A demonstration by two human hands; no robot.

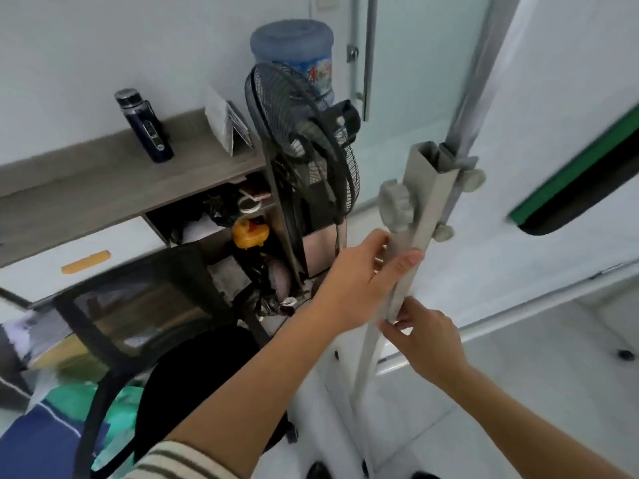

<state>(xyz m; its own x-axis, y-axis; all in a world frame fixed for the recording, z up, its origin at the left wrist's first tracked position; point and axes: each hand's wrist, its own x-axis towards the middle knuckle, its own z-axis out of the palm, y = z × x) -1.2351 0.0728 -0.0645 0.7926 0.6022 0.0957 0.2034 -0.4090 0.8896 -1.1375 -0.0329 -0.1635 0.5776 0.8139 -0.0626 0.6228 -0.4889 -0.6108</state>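
A grey square stand post point(427, 198) rises at centre right, with a large grey knob point(396, 205) on its left face and two smaller knobs point(472, 179) on the right. A whiteboard point(560, 98) with a green and black eraser point(584, 174) hangs behind it. My left hand point(366, 274) grips the post just below the large knob, thumb across the front. My right hand point(423, 335) pinches the post's lower end, where a thinner white inner tube point(368, 361) comes out.
A black fan point(304, 140) and a blue water jug point(294, 57) stand left of the post. A wooden desk point(86, 195) holds a dark bottle point(145, 126). A black mesh chair point(145, 323) sits below. White tiled floor lies at the lower right.
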